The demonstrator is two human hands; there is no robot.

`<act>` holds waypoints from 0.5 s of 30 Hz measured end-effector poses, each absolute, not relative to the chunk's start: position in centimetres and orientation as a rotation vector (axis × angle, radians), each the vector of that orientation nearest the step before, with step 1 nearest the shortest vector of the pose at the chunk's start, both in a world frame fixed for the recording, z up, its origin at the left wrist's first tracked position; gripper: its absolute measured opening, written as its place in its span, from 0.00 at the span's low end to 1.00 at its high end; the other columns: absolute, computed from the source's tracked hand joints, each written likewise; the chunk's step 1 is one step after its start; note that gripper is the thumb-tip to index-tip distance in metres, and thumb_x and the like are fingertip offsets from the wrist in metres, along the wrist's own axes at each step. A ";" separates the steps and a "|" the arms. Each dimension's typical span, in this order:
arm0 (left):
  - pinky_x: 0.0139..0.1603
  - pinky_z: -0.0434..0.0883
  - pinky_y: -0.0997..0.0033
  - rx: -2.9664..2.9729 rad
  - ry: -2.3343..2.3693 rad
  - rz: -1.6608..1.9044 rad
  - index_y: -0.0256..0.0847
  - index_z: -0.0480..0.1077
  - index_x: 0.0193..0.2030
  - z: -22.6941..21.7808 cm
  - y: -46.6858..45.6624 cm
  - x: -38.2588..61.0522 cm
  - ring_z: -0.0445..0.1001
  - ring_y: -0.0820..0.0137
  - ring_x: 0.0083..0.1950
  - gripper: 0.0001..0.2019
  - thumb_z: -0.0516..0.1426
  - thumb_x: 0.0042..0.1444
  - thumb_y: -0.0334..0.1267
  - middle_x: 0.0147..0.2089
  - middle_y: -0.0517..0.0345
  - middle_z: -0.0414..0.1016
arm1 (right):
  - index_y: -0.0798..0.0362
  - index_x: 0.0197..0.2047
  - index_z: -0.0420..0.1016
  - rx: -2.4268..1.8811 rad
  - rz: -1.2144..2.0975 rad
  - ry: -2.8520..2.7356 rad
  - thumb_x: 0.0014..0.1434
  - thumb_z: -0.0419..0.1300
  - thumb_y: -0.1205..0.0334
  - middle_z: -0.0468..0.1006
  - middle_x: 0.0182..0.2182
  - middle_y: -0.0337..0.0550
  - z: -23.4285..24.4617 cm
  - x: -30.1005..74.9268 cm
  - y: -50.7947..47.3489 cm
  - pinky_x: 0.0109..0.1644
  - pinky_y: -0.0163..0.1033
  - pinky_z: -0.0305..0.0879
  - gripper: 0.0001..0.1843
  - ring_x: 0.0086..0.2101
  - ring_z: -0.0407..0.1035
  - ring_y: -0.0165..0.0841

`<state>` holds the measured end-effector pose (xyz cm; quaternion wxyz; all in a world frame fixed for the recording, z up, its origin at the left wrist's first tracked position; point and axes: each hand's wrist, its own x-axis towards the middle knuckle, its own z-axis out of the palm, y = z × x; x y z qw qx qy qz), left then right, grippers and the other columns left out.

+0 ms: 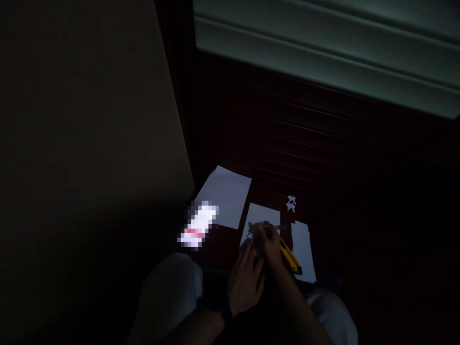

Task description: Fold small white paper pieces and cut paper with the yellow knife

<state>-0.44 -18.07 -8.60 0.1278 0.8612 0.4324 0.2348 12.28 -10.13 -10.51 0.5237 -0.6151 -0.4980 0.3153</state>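
The scene is very dark. My left hand lies flat with its fingers stretched out, pressing on the near edge of a white sheet of paper. Just beyond it, my right hand is closed around a thin pen-like tool whose tip rests on that sheet. A yellow utility knife lies on the dark red surface right of my right hand, touching neither hand.
A larger white sheet lies to the left, a narrow white strip to the right. Small white paper cut-outs sit further back. A bright blurred object glows at left. My knees are at the bottom. A wall rises on the left.
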 end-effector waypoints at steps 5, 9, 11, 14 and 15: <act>0.66 0.44 0.44 2.537 1.262 0.621 0.37 0.55 0.61 -8.2 -17.6 -0.1 0.36 0.52 0.69 0.26 0.50 0.56 0.39 0.69 0.49 0.42 | 0.55 0.35 0.73 -1.511 0.715 -1.249 0.58 0.52 0.48 0.78 0.30 0.45 -10.3 12.6 -9.8 0.36 0.38 0.64 0.19 0.32 0.71 0.36; 0.65 0.44 0.44 2.548 1.235 0.571 0.38 0.55 0.61 -8.6 -17.4 0.1 0.36 0.52 0.69 0.25 0.50 0.56 0.41 0.69 0.48 0.43 | 0.55 0.35 0.73 -1.537 0.633 -1.313 0.58 0.53 0.49 0.77 0.31 0.44 -9.8 12.5 -9.6 0.37 0.37 0.62 0.17 0.32 0.70 0.35; 0.65 0.45 0.44 2.546 1.223 0.564 0.38 0.56 0.61 -8.9 -17.3 0.0 0.36 0.52 0.68 0.25 0.50 0.57 0.41 0.68 0.47 0.43 | 0.55 0.33 0.73 -1.556 0.593 -1.344 0.58 0.53 0.48 0.77 0.29 0.44 -9.8 12.4 -9.6 0.35 0.37 0.61 0.18 0.30 0.69 0.35; 0.65 0.47 0.44 2.533 1.209 0.577 0.38 0.55 0.61 -9.0 -17.3 -0.1 0.37 0.51 0.68 0.25 0.50 0.57 0.42 0.68 0.47 0.43 | 0.54 0.32 0.71 -1.584 0.531 -1.378 0.59 0.52 0.48 0.76 0.28 0.45 -10.0 12.3 -9.9 0.35 0.38 0.61 0.18 0.30 0.68 0.36; 0.65 0.47 0.44 2.529 1.205 0.579 0.39 0.55 0.61 -9.0 -17.3 -0.2 0.37 0.51 0.68 0.26 0.50 0.57 0.43 0.69 0.48 0.43 | 0.54 0.33 0.70 -1.591 0.512 -1.388 0.59 0.51 0.48 0.76 0.29 0.45 -10.1 12.2 -10.0 0.35 0.38 0.61 0.18 0.31 0.68 0.36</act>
